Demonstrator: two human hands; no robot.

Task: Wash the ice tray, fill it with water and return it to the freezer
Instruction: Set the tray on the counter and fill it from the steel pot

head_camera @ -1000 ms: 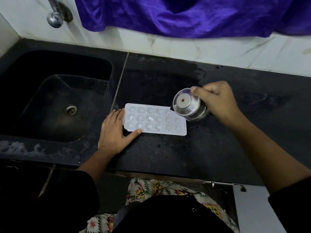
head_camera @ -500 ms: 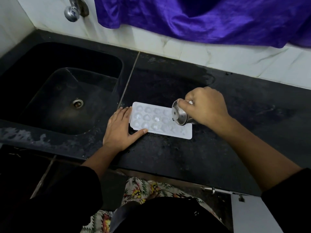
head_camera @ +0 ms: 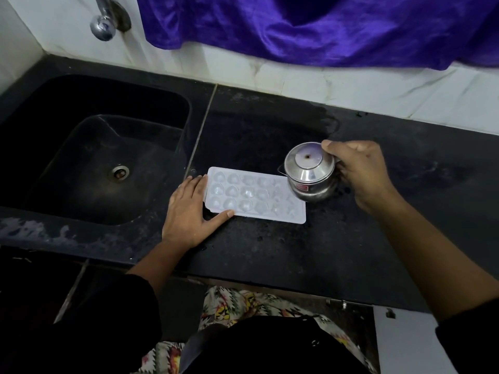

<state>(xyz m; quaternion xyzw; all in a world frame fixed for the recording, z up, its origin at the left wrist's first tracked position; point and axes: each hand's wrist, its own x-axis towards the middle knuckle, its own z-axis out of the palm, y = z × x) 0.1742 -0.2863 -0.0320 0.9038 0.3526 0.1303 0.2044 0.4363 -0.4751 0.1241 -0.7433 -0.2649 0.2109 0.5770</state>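
Note:
A white ice tray [head_camera: 251, 194] with heart-shaped cells lies flat on the black counter [head_camera: 297, 252], just right of the sink. My left hand [head_camera: 189, 211] rests flat on the counter against the tray's left end, with the thumb along its front edge. My right hand [head_camera: 359, 174] grips a small steel pot [head_camera: 310, 171] and holds it tipped over the tray's right end, its base turned toward me.
A black sink [head_camera: 94, 157] with a drain sits to the left, and a chrome tap [head_camera: 104, 25] juts from the white tiled wall above it. A purple cloth [head_camera: 324, 25] hangs along the back wall. The counter's front edge is close to my body.
The steel pot has swung from a steep sideways tilt over the tray's cells back toward the tray's right end. My left hand has stayed against the tray.

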